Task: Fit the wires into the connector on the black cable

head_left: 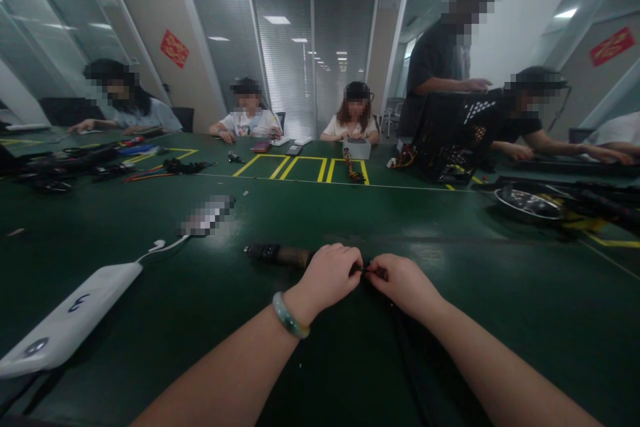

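Your green table (480,294) carries everything here, so take it as the reference. Near its front edge, at centre, your left hand (327,277) is curled over a dark cylindrical tool (280,254) lying flat, while your right hand (403,284) pinches a thin black cable (367,270) at the tool's end; you seem to be working that joint, which calls for a steady hold. Left of the tool sit a white power bank (70,320) and its cord, apart from your hands. Across the table, other people work.
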`<state>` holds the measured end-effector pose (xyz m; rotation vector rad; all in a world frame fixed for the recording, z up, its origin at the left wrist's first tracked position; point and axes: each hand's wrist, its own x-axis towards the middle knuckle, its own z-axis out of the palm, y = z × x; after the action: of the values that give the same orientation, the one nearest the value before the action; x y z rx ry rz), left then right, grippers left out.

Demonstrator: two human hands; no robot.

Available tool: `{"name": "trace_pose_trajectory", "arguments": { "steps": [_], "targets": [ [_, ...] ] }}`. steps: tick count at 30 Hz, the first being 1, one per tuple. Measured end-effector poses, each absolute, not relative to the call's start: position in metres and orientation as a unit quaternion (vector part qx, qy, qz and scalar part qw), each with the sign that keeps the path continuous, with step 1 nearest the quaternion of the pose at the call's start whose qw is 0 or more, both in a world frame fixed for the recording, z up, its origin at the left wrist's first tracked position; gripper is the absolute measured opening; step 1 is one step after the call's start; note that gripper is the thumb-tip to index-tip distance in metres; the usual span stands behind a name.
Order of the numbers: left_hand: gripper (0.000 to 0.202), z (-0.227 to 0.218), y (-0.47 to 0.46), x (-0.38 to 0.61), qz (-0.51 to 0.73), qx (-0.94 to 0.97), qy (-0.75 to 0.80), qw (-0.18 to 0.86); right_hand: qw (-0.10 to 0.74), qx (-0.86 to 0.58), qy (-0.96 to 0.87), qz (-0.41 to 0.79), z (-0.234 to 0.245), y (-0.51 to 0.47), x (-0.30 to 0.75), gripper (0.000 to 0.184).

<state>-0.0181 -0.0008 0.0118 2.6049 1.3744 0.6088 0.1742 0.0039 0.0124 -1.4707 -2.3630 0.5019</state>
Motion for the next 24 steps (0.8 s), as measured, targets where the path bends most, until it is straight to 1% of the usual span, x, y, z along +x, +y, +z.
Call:
{"name": "trace_pose_trajectory", "arguments": {
  "steps": [6,13,19,24],
  "targets": [
    [0.006,0.0095,-0.0004,-0.0197,0.207,0.872,0.439,0.068,0.179,-0.478,-0.842,0.178,0.0145,0.0017,0.174,0.011],
    [0.007,0.0069,0.0039,-0.0227,0.209,0.883,0.416,0.061,0.188,-0.467,-0.842,0.192,0.011,0.0013,0.174,0.012],
    [0.004,0.0087,0.0043,-0.0233,0.21,0.889,0.403,0.06,0.193,-0.485,-0.816,0.246,0.0133,-0.0003,0.1715,0.016],
    [0.003,0.0083,0.0046,-0.0224,0.208,0.887,0.409,0.056,0.178,-0.508,-0.791,0.292,0.0137,-0.0018,0.1749,0.016]
  ]
}}
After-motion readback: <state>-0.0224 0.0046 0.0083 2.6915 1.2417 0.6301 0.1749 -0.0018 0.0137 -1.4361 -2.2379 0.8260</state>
